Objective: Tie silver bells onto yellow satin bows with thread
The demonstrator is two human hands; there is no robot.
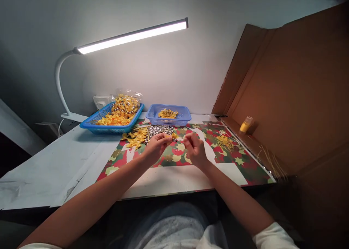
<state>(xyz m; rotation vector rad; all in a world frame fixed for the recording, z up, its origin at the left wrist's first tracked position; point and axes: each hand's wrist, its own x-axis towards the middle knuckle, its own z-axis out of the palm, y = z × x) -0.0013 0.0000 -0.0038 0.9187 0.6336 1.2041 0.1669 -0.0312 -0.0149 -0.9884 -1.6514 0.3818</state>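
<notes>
My left hand point(159, 145) is closed in a pinch on a small yellow ribbon piece point(174, 135) over the middle of the patterned sheet. Just to its right, my right hand point(195, 148) has its fingers pressed together; whatever they hold is too small to make out. The two hands are apart. Behind my left hand lies a pile of silver bells point(160, 129), partly hidden by the fingers. Left of the bells is a heap of yellow ribbon pieces point(136, 137). Thin yellow cords point(225, 142) lie bunched on the right side of the sheet.
A blue basket point(109, 131) piled with yellow pieces stands at the back left. A smaller blue basket point(169, 121) holds some yellow items. A lamp point(133, 35) reaches overhead. At the right are a yellow bottle point(246, 124) and a cardboard wall point(294, 89).
</notes>
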